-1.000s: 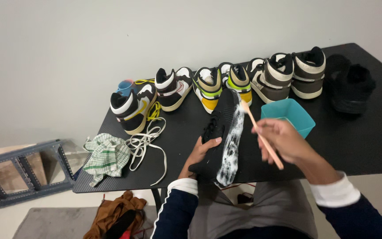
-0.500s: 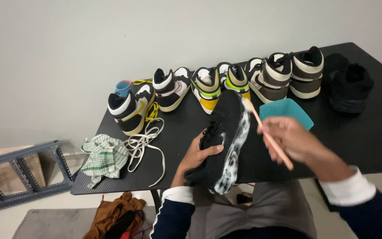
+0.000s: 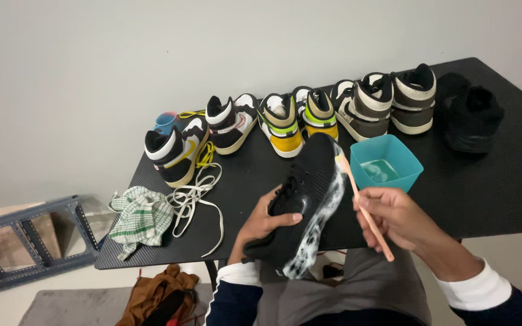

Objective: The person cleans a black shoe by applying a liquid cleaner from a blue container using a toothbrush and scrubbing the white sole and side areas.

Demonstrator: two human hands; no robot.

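Sideways, the foam-soled black shoe (image 3: 300,205) sits in the left hand's (image 3: 265,222) grip, right hand (image 3: 394,217) clasping a toothbrush (image 3: 364,205).

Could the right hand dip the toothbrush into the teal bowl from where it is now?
Probably yes. The right hand holds the toothbrush beside the black shoe, and the teal bowl sits just beyond it on the table, open-topped with nothing between.

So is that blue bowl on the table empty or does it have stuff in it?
Not empty. The blue bowl holds a shallow pool of pale, soapy-looking liquid at the bottom.
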